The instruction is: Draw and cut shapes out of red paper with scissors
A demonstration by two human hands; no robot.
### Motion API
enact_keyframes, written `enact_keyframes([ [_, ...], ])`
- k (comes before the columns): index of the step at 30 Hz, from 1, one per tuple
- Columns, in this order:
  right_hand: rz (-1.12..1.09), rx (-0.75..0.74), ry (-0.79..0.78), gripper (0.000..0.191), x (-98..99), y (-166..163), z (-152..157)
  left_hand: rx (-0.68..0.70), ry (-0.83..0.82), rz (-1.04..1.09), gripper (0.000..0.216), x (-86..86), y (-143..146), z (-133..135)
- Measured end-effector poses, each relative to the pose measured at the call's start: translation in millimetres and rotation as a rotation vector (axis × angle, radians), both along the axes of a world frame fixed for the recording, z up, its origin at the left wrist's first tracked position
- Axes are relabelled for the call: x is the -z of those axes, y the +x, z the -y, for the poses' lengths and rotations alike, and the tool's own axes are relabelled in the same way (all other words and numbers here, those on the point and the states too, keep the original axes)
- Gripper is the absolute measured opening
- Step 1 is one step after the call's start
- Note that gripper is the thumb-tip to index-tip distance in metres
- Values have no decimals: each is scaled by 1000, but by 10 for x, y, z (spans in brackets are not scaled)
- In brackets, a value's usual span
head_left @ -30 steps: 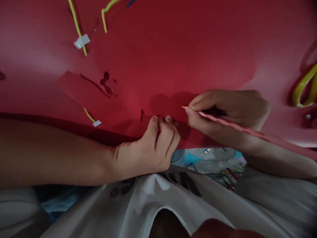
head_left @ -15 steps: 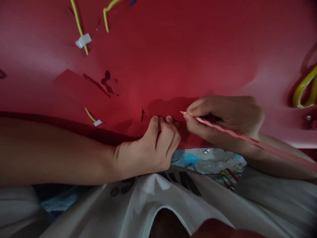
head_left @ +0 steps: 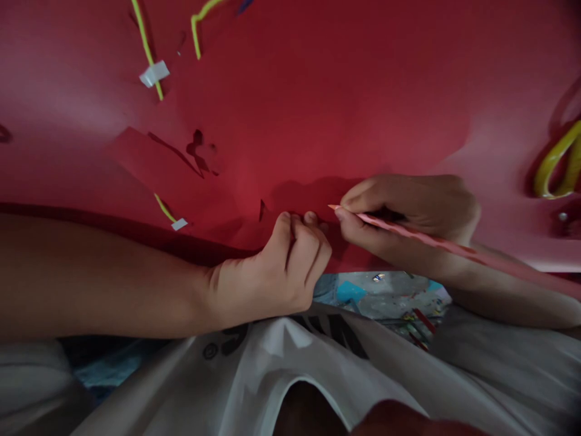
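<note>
A large red paper sheet (head_left: 318,91) covers the surface in front of me. My left hand (head_left: 276,266) is curled into a loose fist, its fingertips pressed on the sheet's near edge. My right hand (head_left: 408,209) pinches a pink pencil (head_left: 422,239) whose tip touches the paper just right of my left fingers. The pencil's shaft runs down to the right over my forearm.
Yellow pipe cleaners (head_left: 147,51) with bits of white tape (head_left: 154,74) lie on the paper at upper left. A yellow loop (head_left: 556,163), perhaps scissor handles, sits at the right edge. Small cuts and scraps (head_left: 197,151) mark the sheet. A paint-spattered surface (head_left: 385,297) shows below the paper.
My right hand with the pencil has shifted down and slightly left, closer to my left fingers. My left hand has stayed in place.
</note>
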State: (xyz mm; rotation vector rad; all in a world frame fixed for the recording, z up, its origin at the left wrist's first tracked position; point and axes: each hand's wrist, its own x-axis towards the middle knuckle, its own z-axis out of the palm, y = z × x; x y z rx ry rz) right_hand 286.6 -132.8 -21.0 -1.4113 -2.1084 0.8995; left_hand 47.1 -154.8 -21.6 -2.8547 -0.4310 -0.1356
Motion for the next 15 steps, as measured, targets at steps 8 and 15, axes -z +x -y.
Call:
enact_keyframes([
  [8,113,58,-76,27,-75,-39,-51,-4,7,12,29,-4,-1,0],
  [15,48,42,-141,35,-54,-64,-70,-13,15,5,29,-2,5,5],
])
